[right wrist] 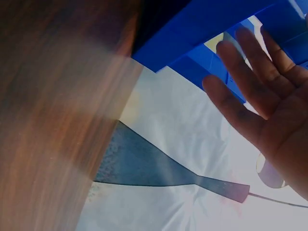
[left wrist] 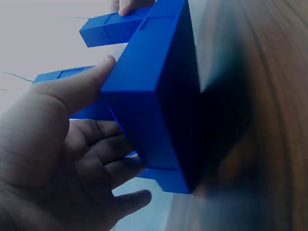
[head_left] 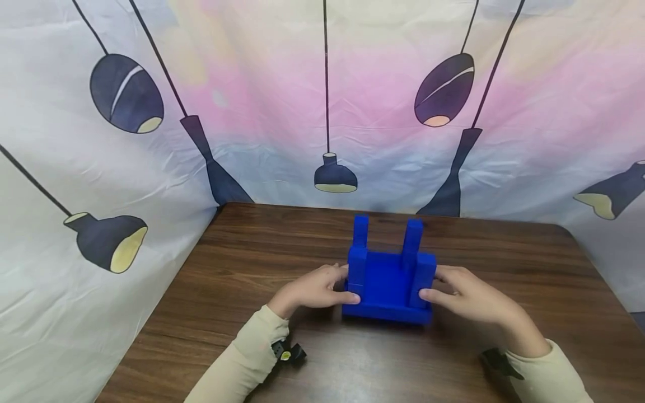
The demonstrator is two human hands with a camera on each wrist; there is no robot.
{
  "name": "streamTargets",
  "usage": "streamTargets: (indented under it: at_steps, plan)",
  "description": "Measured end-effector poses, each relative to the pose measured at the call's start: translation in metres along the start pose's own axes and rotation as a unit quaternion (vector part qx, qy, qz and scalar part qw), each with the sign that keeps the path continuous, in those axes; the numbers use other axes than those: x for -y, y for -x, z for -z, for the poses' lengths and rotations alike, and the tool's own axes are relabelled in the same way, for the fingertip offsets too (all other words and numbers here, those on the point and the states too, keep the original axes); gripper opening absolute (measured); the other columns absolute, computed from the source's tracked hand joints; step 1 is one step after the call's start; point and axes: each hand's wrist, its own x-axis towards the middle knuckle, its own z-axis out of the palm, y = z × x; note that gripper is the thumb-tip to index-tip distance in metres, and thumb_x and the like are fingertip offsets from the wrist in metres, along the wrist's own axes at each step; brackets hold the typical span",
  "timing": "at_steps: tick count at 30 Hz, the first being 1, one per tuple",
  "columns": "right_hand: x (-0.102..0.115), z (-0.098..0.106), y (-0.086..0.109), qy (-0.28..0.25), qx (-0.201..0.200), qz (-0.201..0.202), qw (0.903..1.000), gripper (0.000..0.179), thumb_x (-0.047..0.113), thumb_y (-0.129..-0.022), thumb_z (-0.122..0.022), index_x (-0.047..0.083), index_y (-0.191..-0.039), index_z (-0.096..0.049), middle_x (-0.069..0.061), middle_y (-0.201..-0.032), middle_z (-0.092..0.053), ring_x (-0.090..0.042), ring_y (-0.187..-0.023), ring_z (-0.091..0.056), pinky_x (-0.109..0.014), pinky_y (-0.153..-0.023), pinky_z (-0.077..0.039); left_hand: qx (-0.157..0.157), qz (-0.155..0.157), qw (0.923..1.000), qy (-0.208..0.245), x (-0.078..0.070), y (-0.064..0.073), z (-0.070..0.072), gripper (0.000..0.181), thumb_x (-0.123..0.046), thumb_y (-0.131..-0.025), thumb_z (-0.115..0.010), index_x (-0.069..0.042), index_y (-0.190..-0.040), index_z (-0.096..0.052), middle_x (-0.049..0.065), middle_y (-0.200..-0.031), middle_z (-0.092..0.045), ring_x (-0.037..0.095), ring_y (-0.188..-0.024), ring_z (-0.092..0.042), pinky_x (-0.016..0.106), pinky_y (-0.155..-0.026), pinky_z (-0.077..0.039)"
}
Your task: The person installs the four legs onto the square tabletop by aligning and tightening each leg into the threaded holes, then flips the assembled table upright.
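Observation:
A blue toy table lies upside down between the two hands, its square top below and several legs pointing up. My left hand grips its left side, with the thumb on the front left leg and the fingers along the side. In the left wrist view, the blue top shows edge-on beside the dark wood. My right hand holds the right side, thumb against the front right leg. The right wrist view shows its fingers reaching along the blue side; the thumb is hidden there.
Under the hands is a brown wooden table. A pale cloth backdrop printed with hanging lamps stands behind it and at both sides. A small black wrist camera sits at the left sleeve, and a dark one at the right sleeve.

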Motion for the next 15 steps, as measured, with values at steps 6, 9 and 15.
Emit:
streamTargets:
  at_steps: [6,9,15]
  plan:
    - [0.005,0.002,0.000,-0.080,-0.004,0.025,0.9964,0.018,0.013,-0.106,-0.064,0.015,-0.090,-0.058,0.010,-0.077,-0.051,-0.006,-0.071,-0.051,-0.027,-0.061,-0.045,0.008,-0.041,0.9980,0.048,-0.009,0.004,0.006,0.025,-0.024,-0.108,-0.063,-0.001,-0.112,-0.070,-0.013,-0.067,-0.052,0.003,-0.068,-0.054,0.022,-0.075,-0.049]
    - [0.006,0.003,0.000,-0.124,-0.010,0.043,0.9913,0.010,0.007,-0.107,-0.061,0.011,-0.097,-0.063,0.006,-0.078,-0.056,-0.009,-0.071,-0.055,-0.028,-0.060,-0.046,-0.001,-0.051,0.9964,0.067,-0.015,0.006,0.009,0.025,-0.023,-0.109,-0.060,-0.008,-0.089,-0.063,-0.014,-0.067,-0.044,-0.001,-0.058,-0.041,0.020,-0.058,-0.034]
    - [0.005,0.005,0.001,-0.179,-0.010,0.039,0.9830,0.014,0.003,-0.109,-0.052,0.003,-0.108,-0.066,0.003,-0.086,-0.064,-0.014,-0.079,-0.061,-0.029,-0.069,-0.050,-0.019,-0.031,0.9931,0.111,-0.025,0.008,0.011,0.042,-0.029,-0.110,-0.057,-0.014,-0.072,-0.047,-0.011,-0.065,-0.035,0.002,-0.056,-0.032,0.022,-0.055,-0.027]
